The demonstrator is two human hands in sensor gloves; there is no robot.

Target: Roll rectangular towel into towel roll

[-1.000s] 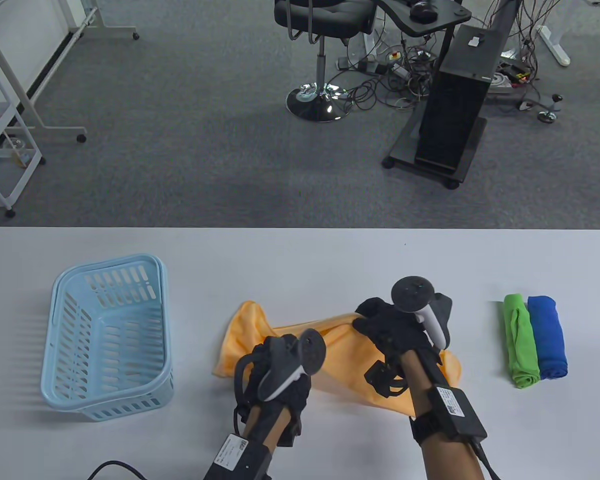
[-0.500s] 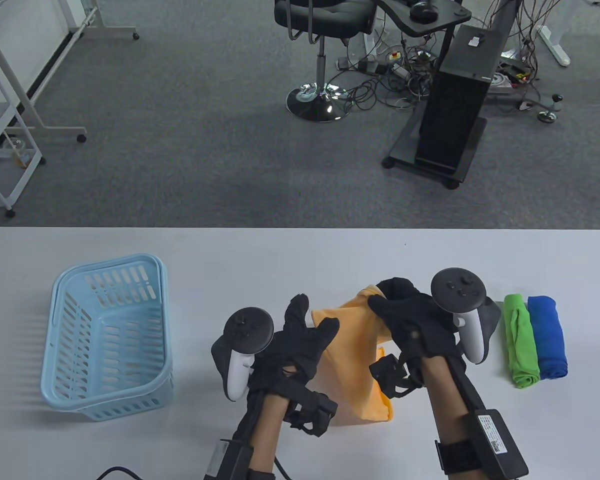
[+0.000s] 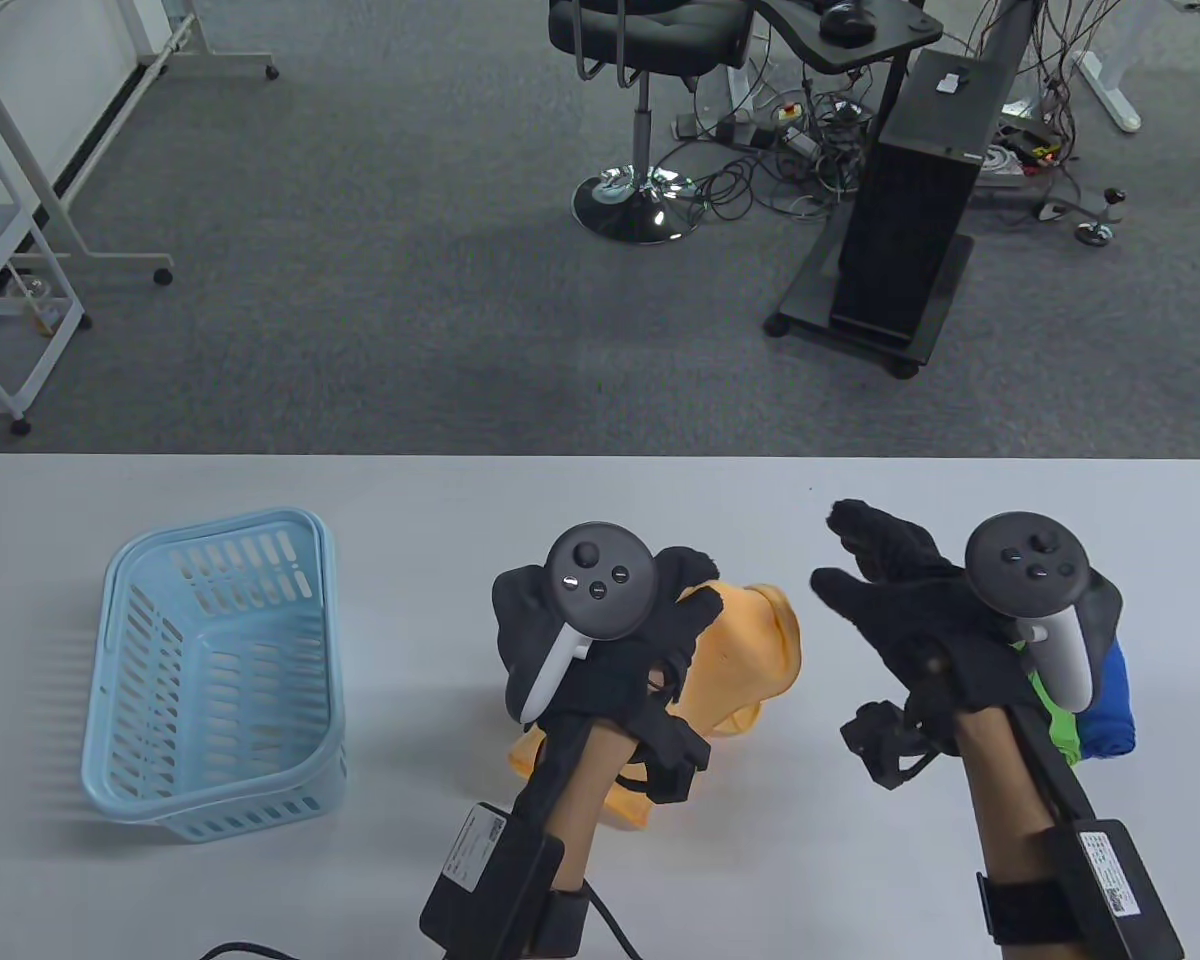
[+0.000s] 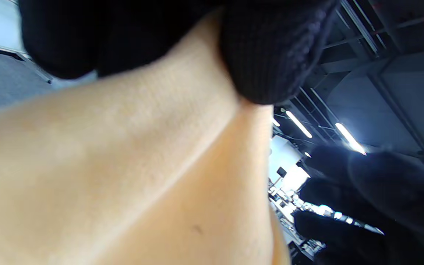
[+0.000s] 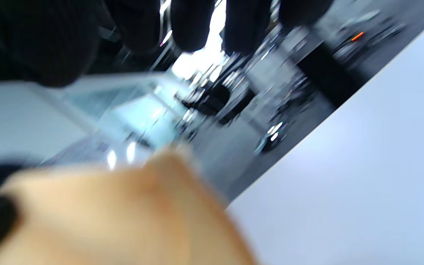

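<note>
The orange towel hangs bunched above the table's middle. My left hand grips it near its top; the cloth drapes down under the wrist. In the left wrist view the towel fills the frame under my gloved fingers. My right hand is spread open and empty to the right of the towel, apart from it. The right wrist view is blurred; the towel shows at the bottom with my fingers at the top.
A light blue basket stands at the left of the white table. A rolled green towel and a rolled blue towel lie at the right, partly hidden under my right wrist.
My right hand has let go of the towel and moved right, fingers spread. My left hand has moved up and right and taken hold of the towel, which now hangs bunched from it.
</note>
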